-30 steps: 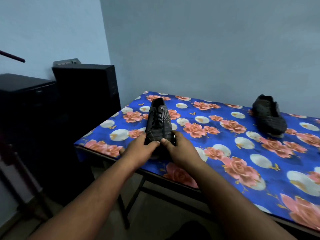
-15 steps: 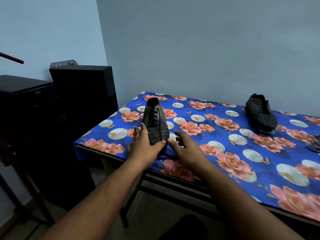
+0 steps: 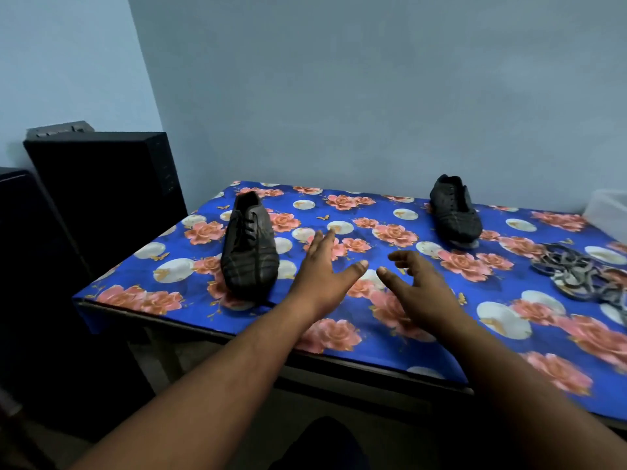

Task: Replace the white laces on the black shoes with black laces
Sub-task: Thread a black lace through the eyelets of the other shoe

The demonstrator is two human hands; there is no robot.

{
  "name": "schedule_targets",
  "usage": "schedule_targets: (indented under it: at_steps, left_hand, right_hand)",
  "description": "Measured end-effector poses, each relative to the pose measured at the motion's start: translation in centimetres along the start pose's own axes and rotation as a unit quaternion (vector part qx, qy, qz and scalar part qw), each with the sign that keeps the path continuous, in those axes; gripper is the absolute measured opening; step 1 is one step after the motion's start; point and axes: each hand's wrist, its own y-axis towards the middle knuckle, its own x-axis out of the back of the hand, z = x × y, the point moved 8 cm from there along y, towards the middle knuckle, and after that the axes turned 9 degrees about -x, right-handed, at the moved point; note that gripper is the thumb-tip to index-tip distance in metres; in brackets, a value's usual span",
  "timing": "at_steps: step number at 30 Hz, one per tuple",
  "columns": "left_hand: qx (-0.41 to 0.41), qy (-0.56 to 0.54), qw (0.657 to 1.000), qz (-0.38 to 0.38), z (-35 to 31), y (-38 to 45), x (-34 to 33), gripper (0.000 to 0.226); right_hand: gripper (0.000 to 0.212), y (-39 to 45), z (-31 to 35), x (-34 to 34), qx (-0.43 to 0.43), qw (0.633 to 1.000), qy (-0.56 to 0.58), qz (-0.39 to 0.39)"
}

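Black-laced near shoe [image 3: 249, 254] set down at table [image 3: 163, 312] corner. Both hands, left [image 3: 324, 269] and right [image 3: 417, 286], spread, holding nothing. Next, probably: fetch far shoe [image 3: 454, 212]; loose laces [image 3: 576, 273] lying right.

a tangle of laces [image 3: 583, 274] — cut off at the right edge — too blurred to tell its colour.

Pale blue walls [image 3: 339, 96], black cabinets [image 3: 101, 198], floral-clothed table [image 3: 373, 340].

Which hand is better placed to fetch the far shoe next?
Probably the right hand: open and empty, it hovers nearer the far shoe. The left hand, also empty, is beside the near shoe.
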Motion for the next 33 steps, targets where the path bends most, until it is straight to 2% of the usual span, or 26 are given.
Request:
schedule_targets:
  at_steps: [6,11,13,20,25,27,30,33]
  left_hand:
    - [-0.002,0.011,0.998,0.068,-1.1,3.9,-6.1,0.082]
    - [-0.026,0.118,0.988,0.093,-1.6,8.0,-10.6,0.085]
    - [-0.031,0.120,0.987,0.101,-1.8,9.9,-12.1,0.084]
    - [-0.049,0.110,0.984,0.133,-2.9,16.4,-18.1,0.080]
    - [-0.039,0.090,0.988,0.118,-3.3,19.0,-21.4,0.057]
    - [-0.035,0.067,0.990,0.115,-3.2,19.9,-22.5,0.062]
    - [-0.020,0.044,0.994,0.094,-2.6,21.3,-23.8,0.087]
    - [-0.015,0.012,0.998,0.067,-1.9,22.2,-24.5,0.081]
  right_hand:
    - [0.045,2.5,-4.7,4.2,-0.021,0.999,-0.034,-0.028]
    - [0.048,5.8,-8.1,6.7,-0.055,0.997,-0.050,-0.039]
    - [0.050,7.6,-9.1,7.7,-0.066,0.995,-0.054,-0.046]
    - [0.050,14.2,-13.0,11.2,-0.110,0.988,0.011,-0.107]
    - [0.053,16.1,-15.8,11.5,-0.115,0.982,0.068,-0.137]
    - [0.049,16.4,-16.1,11.1,-0.100,0.983,0.082,-0.128]
    - [0.040,16.9,-16.0,10.7,-0.069,0.989,0.075,-0.105]
    - [0.040,17.1,-15.9,10.4,-0.075,0.990,0.080,-0.087]
